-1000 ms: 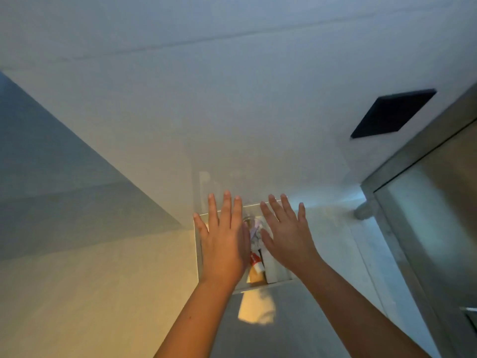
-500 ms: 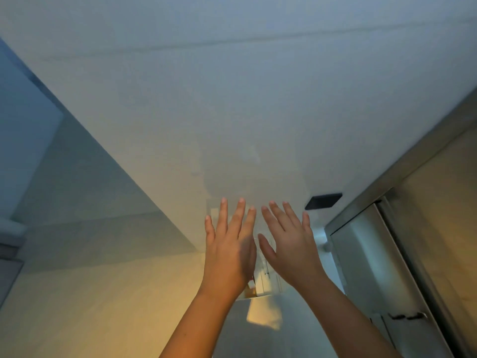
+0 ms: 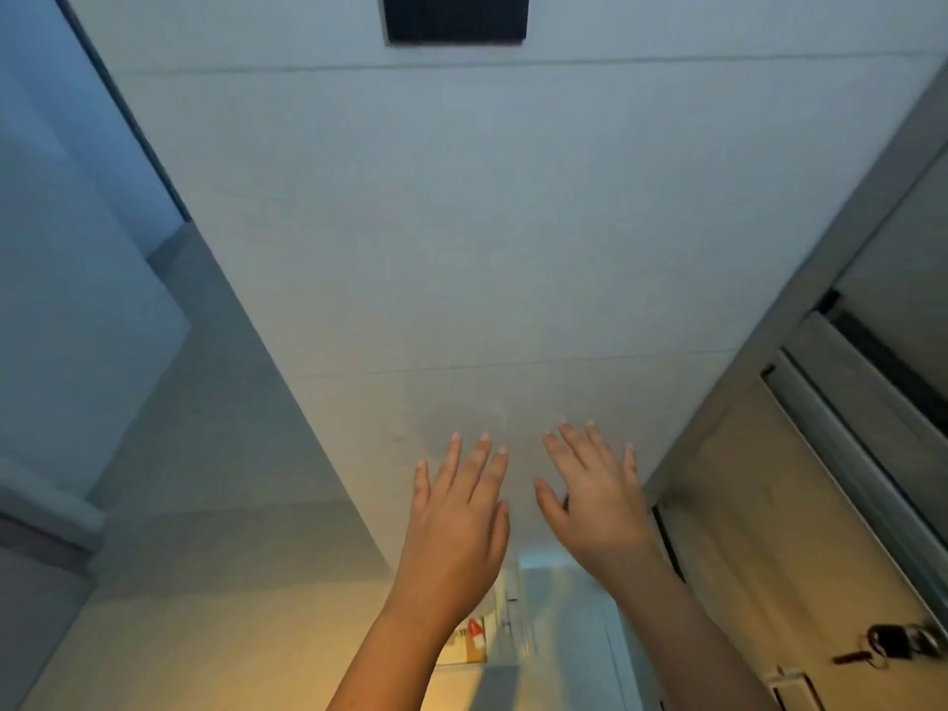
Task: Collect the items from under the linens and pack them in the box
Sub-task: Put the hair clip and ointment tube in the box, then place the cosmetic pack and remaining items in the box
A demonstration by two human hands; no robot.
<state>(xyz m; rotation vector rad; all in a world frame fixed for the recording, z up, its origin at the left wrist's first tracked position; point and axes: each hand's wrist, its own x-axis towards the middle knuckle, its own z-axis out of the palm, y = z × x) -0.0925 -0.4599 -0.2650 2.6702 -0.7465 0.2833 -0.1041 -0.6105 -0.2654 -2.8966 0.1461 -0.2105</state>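
Both my hands are raised in front of a pale wall, fingers straight and spread, holding nothing. My left hand is left of centre, and my right hand is beside it with a small gap between them. Below and behind them a part of the clear box shows, with a small red-capped item inside it. My left forearm covers most of the box. No linens are in view.
A pale wall fills the middle, with a black square panel at the top. A metal-framed door with a key in its lock stands at the right. A second wall lies at the left.
The view has tilted upward: the black panel moved to the top, and the box dropped toward the bottom edge. Both hands stay flat and spread, and have drifted slightly apart.
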